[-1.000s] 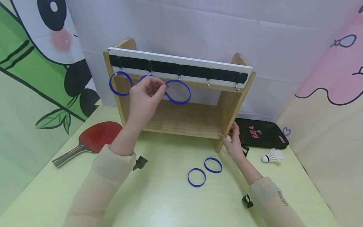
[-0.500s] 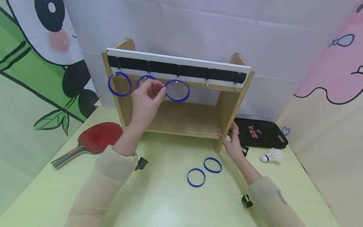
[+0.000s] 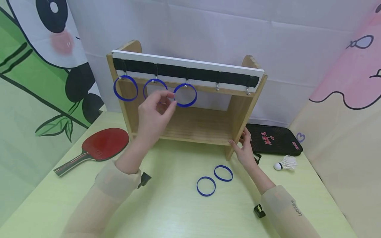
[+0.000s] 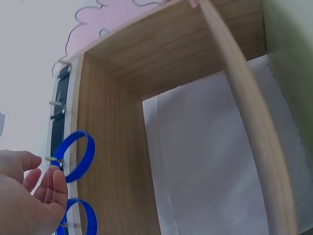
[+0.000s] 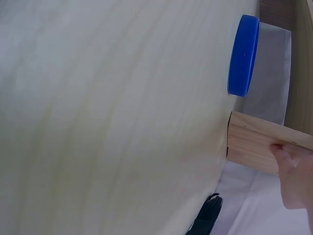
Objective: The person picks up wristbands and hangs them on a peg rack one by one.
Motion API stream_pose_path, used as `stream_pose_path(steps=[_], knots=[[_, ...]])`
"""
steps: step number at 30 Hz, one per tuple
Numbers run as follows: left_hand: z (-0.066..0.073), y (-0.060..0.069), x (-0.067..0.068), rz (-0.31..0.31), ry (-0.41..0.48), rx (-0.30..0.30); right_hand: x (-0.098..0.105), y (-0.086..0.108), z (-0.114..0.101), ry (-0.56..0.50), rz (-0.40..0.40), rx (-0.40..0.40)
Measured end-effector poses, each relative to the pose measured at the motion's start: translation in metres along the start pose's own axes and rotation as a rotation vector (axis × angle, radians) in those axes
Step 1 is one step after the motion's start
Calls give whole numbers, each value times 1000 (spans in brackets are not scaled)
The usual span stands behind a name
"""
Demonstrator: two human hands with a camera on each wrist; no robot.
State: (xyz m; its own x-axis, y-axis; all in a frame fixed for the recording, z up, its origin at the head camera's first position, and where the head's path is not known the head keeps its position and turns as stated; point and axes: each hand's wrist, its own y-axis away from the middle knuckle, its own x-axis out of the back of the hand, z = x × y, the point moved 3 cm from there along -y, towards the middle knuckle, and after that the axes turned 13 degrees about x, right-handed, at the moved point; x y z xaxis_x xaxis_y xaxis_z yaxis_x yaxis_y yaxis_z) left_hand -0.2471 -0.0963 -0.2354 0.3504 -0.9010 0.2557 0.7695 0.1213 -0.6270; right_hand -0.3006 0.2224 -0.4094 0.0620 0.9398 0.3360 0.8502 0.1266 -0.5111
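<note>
Head view: five blue rings (image 3: 185, 105), five hooks (image 3: 217, 87), one wooden shelf (image 3: 196, 124).
Three rings hang from hooks; two lie on the surface (image 3: 172, 211). Left grip (image 3: 154, 115) is spread just beside the third hanging ring; right grip (image 3: 244, 152) pinches the shelf's right side panel (image 3: 241, 107).

Free room beneath rightmost hanging ring (image 3: 185, 105)

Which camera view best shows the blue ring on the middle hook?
The head view: the blue ring shows nearly face-on, with the middle hook at its top. The left wrist view shows it closer but slanted, beside the left hand; the right wrist view misses it.
</note>
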Motion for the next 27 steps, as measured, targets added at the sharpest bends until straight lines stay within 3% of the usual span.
stream_pose_path(steps=[6, 12, 27], knots=[[-2, 22, -16, -116, -29, -104, 1, 0, -6, 5, -4, -9], [-15, 46, -39, -270, -99, -139, 0, 0, -30, -30, -9, -30], [-60, 100, -94, -659, -303, -65, 0, 0, -36, -18, -11, -40]])
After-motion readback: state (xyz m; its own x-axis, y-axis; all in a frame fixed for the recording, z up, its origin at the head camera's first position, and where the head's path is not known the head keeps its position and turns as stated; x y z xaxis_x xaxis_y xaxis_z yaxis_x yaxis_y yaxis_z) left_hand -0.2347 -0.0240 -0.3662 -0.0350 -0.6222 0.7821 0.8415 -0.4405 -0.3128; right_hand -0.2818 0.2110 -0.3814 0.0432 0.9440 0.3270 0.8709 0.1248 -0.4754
